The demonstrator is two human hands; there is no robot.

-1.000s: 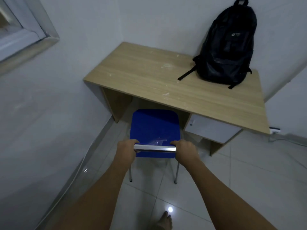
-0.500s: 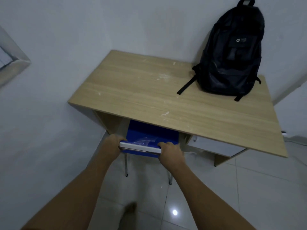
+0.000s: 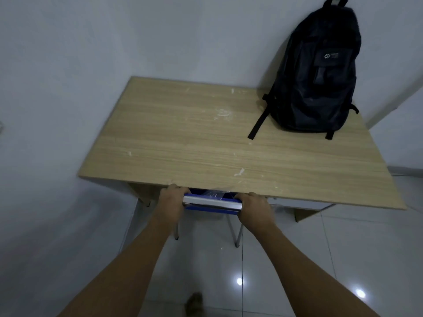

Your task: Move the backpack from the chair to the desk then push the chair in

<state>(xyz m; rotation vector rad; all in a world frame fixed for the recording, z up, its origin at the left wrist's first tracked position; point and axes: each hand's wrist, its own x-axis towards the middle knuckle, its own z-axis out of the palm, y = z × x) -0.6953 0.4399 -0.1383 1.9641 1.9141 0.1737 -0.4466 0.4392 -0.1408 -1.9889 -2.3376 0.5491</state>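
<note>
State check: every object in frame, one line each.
Black fabric backpack: upright on desk, leaning on wall.
Blue metal-framed chair: seat almost wholly under desk.
Light wooden desk: top scuffed.
Left hand: gripping chair's back rail.
Right hand: gripping chair's back rail.

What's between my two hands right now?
In the head view, the chair's silver top bar spans the gap between the left hand and right hand, each gripping one end.
</note>
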